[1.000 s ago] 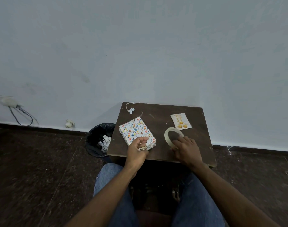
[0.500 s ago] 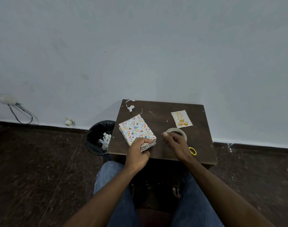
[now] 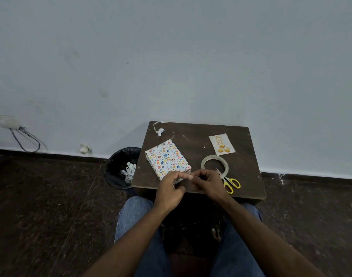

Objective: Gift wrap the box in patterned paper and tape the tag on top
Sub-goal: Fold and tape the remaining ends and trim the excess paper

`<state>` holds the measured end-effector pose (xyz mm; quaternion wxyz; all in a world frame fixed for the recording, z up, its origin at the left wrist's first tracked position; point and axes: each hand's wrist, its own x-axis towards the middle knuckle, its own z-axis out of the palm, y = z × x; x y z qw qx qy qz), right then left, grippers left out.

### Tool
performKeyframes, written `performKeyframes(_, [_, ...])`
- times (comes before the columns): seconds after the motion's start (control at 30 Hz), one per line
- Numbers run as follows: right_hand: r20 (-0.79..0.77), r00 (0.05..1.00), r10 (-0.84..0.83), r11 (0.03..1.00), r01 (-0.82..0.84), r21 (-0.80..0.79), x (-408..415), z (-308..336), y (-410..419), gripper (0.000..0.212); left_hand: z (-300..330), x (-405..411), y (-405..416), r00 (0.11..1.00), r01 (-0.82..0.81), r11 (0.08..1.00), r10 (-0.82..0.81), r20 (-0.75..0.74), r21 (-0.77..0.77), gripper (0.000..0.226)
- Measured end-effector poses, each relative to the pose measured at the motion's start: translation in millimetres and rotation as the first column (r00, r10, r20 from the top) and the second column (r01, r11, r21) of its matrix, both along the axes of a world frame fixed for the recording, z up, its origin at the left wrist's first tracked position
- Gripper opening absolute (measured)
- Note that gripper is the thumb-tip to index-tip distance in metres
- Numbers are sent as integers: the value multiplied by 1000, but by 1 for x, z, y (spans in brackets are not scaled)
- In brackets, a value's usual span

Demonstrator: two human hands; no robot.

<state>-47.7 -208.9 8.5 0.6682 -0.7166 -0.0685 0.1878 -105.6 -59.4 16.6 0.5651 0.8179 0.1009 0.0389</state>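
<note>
The box (image 3: 167,158), wrapped in white paper with coloured prints, lies on the small dark table (image 3: 245,176). My left hand (image 3: 170,188) grips the box's near end, fingers curled over it. My right hand (image 3: 208,181) meets it at the box's near right corner. Its thumb and fingers pinch what looks like a small clear strip of tape, too faint to be sure of. The tape roll (image 3: 212,156) lies just beyond my right hand. The tag (image 3: 222,144), cream with gold balls, sits flat at the table's far right.
Yellow-handled scissors (image 3: 232,183) lie right of my right hand, tips on the tape roll. Paper scraps (image 3: 159,130) sit at the far left corner. A black bin (image 3: 119,168) with scraps stands on the floor left of the table. The wall is close behind.
My right hand left the tape roll and moved left to the box's near corner, uncovering the scissors. My left hand stayed on the box's near end.
</note>
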Motion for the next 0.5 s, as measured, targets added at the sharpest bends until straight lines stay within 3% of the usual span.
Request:
performKeyframes(0.17, [-60,997,-50,999,50,-1,-3,-8,-7,13,1,9,13,997,-73,995,73,9,69,42])
performKeyframes(0.3, [-137,987,-88,992,98,75,-6,-6,-9,13,8,14,14,999,-30,994,28,19,109,38])
performKeyframes(0.43, [-233,971,-58,988,90,129,-6,4,-1,36,7,11,10,998,5,985,-15,61,170,39])
performKeyframes(0.5, [-235,971,-34,991,64,121,-6,8,3,34,7,8,7,998,26,984,-36,57,178,42])
